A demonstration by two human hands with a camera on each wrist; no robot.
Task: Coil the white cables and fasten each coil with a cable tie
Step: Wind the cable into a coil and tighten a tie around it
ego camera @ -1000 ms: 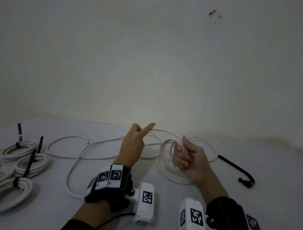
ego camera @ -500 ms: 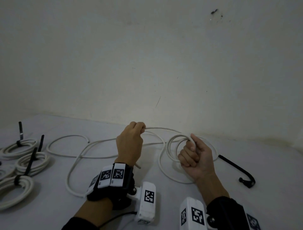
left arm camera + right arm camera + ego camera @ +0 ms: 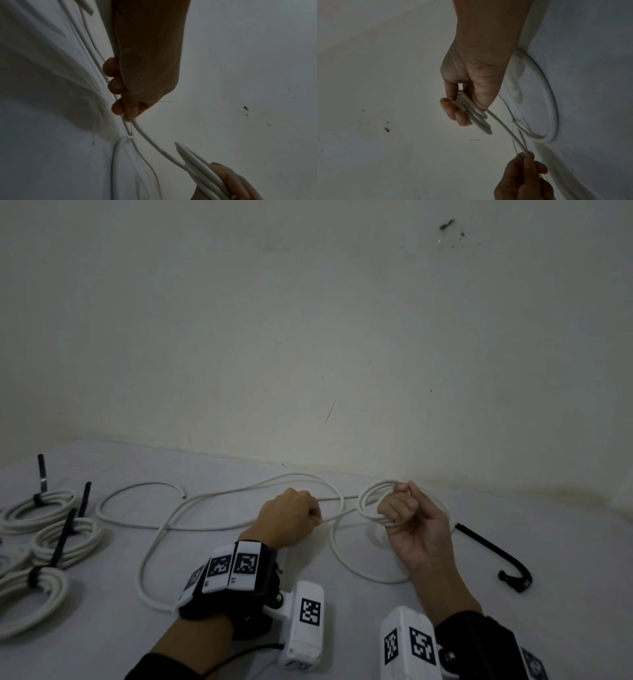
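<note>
A long white cable point(image 3: 154, 546) lies in loose loops across the table. My right hand point(image 3: 407, 515) holds a small coil point(image 3: 368, 501) of it, fingers and thumb curled round several turns point(image 3: 476, 116). My left hand point(image 3: 291, 518) is a fist gripping the strand point(image 3: 149, 140) that runs to the coil, a short way left of it. In the right wrist view the left hand point(image 3: 525, 174) pinches that strand low in the frame. A black cable tie point(image 3: 493, 553) lies on the table right of the right hand.
Three tied white coils point(image 3: 41, 508) point(image 3: 68, 535) point(image 3: 30, 594) with black ties sit at the table's left edge. A pale wall point(image 3: 308, 337) rises right behind the table point(image 3: 565, 542).
My left hand closed from a pointing finger into a fist on the strand and drew back leftward and down. The right hand moved right; its coil gained a turn.
</note>
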